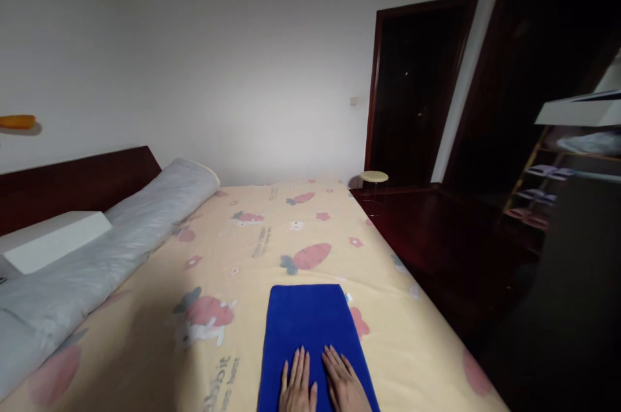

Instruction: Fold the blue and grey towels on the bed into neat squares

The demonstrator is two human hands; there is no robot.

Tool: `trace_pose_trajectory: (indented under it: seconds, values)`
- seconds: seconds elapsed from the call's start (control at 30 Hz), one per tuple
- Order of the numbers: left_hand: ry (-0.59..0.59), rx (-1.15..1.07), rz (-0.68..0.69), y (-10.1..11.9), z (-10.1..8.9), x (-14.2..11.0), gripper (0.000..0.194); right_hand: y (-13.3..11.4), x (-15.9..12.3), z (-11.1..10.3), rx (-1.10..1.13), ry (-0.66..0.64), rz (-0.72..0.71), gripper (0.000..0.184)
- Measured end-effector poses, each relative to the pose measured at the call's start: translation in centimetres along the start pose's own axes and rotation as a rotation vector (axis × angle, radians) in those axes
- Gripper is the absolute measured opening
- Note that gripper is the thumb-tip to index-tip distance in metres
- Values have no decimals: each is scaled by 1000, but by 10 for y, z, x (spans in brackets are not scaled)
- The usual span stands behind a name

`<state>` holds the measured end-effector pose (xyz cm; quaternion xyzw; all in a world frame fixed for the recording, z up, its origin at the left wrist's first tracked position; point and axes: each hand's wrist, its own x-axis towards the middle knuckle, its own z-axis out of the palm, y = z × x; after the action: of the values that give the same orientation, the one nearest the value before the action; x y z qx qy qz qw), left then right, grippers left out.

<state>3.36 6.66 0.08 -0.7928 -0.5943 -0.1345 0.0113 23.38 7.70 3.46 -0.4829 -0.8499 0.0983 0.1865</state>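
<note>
A blue cloth (308, 312), probably a folded towel, lies flat on the bed near me, its near end cut off by the bottom of the view. My left hand (297, 386) rests palm down on its left half, fingers stretched forward. On the right half lies my right hand (343, 379), also flat with fingers extended and angled inward. A strip of blue shows between the two hands. A small white tag (348, 297) sticks out at the cloth's right edge. Under the cloth is a yellow bed sheet (388, 341) printed with carrots, rabbits and flowers.
A rolled grey quilt (126, 231) runs along the dark headboard (82, 179), with a white box (58, 240) on it. A round stool (373, 176) stands past the bed's far right corner. On the right is a shoe rack (533, 192) holding slippers, near a dark door (422, 88).
</note>
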Motion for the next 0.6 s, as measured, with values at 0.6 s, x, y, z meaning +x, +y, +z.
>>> trace_pose_trajectory:
  seconds: [0.6]
  values:
    - [-890, -48, 1, -23, -122, -20, 77, 16, -43, -43, -121, -232, -116, 56]
